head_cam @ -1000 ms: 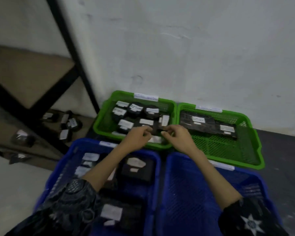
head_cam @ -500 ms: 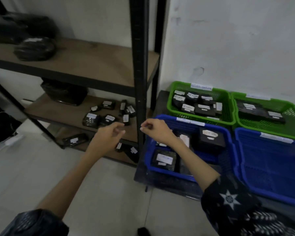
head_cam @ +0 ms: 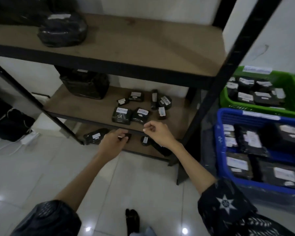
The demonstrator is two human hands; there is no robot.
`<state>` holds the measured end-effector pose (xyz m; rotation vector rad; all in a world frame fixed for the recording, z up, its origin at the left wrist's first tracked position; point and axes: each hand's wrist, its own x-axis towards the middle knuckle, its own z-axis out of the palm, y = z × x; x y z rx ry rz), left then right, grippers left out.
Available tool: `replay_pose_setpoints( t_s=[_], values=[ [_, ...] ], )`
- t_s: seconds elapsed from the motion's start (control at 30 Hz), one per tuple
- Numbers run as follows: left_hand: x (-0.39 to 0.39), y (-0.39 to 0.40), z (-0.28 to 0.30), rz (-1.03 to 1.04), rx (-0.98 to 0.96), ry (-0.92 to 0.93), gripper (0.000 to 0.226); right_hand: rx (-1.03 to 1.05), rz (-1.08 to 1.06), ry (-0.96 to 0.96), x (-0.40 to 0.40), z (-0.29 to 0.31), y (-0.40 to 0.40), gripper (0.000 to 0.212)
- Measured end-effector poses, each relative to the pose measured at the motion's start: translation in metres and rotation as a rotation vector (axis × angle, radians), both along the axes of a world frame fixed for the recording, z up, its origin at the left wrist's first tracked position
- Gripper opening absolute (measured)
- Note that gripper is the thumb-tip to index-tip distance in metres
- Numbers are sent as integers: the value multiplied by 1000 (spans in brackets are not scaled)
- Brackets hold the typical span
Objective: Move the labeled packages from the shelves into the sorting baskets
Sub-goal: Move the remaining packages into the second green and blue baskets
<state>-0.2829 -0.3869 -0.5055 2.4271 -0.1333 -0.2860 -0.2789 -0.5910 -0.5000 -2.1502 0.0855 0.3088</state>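
Several small black packages with white labels lie on the middle shelf [head_cam: 92,108], among them two side by side near its front edge [head_cam: 122,115] [head_cam: 140,114]. On the bottom shelf lie a longer package [head_cam: 95,136] and two small ones [head_cam: 126,138] [head_cam: 145,140]. My left hand [head_cam: 113,141] reaches in at the bottom shelf, fingers loosely curled right beside the small package, holding nothing I can see. My right hand [head_cam: 157,132] hovers at the middle shelf's front edge, fingers curled with nothing in them. The green basket [head_cam: 224,97] and the blue basket [head_cam: 219,133] at the right hold labeled packages.
A slanting black shelf post [head_cam: 211,92] stands between the shelves and the baskets. Large black bags sit on the top shelf [head_cam: 63,29] and at the back of the middle shelf [head_cam: 85,86]. A dark bag [head_cam: 7,123] and a white power strip [head_cam: 27,137] lie on the tiled floor at left.
My view swung left from the baskets to the shelves. Both hands left the green basket holding nothing and moved to the lower shelves, the left one dropping to the bottom shelf.
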Motion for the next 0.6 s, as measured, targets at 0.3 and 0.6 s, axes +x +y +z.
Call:
replay_pose_setpoints(
  t_s=[0.3,0.6],
  values=[
    [102,21,-109,-137,30,136,31,-82,-311,123,63,-114,40,29],
    [126,14,-254,-206,-182,-102,22,-445,-398,-100,76,-246,31,38]
  ],
)
